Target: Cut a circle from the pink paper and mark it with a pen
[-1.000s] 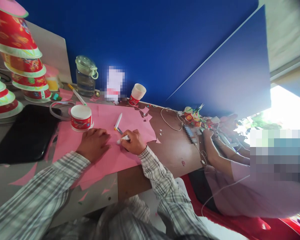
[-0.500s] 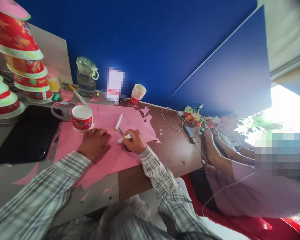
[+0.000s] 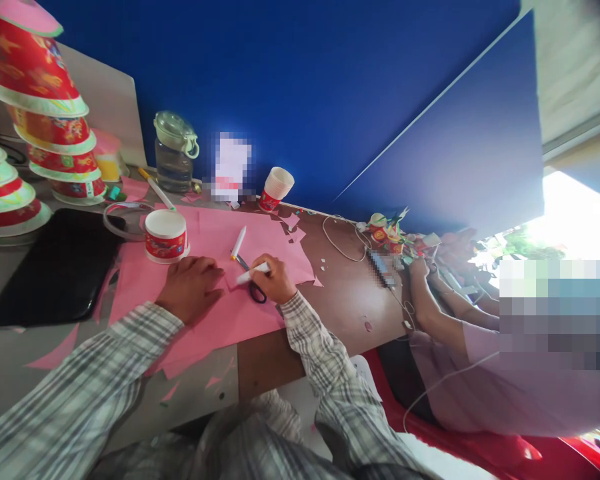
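A large pink paper sheet (image 3: 215,313) lies on the desk. My left hand (image 3: 190,288) rests flat on it, fingers together, pressing it down. My right hand (image 3: 275,280) grips a white marker (image 3: 253,272) whose tip touches the paper. Black-handled scissors (image 3: 257,291) lie on the paper just under my right hand. A second white marker (image 3: 238,243) lies loose a little farther back. An upside-down red and white paper cup (image 3: 166,236) stands on the sheet left of my left hand.
Stacks of red paper cups (image 3: 50,113) rise at the far left beside a black tablet (image 3: 55,267). A lidded jar (image 3: 173,155) and a tilted cup (image 3: 275,189) stand by the blue wall. Another person's arms (image 3: 435,300) work at the right among cables and small crafts.
My right hand has shifted slightly up and right with the marker, uncovering the scissors handle beneath it. My left hand has stayed put.
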Available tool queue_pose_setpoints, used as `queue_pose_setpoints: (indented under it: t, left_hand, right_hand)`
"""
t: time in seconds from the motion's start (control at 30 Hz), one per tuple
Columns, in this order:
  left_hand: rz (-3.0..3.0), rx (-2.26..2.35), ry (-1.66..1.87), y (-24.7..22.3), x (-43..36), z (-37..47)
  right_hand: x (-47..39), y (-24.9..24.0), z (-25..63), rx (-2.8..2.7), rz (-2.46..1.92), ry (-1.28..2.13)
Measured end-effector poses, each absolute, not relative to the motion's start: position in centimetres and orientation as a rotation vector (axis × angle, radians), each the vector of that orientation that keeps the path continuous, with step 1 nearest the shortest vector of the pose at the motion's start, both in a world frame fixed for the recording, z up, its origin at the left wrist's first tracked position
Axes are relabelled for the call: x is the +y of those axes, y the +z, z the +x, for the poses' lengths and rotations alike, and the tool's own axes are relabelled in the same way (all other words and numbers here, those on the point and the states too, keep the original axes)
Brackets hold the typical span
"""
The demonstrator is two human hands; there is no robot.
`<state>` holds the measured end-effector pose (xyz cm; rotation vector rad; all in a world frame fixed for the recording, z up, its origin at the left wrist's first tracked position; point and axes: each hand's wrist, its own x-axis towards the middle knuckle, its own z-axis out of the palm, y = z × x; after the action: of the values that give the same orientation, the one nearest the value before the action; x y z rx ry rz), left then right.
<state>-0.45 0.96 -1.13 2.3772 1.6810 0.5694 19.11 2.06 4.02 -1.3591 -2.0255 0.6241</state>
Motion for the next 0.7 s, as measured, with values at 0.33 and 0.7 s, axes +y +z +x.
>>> queue_pose_setpoints:
  t: [0.33,0.7]
  left_hand:
    - [2.388,1.677,0.584,-1.1,0.9,-0.6]
    - [2.383,1.667,0.588,-1.1,1.0,-0.6]
  right_hand:
    - [2.4,2.9,17.9,-2.19,-1.37,0.442]
    - [2.8,2.9,17.7,-2.151,-1.384,0.39]
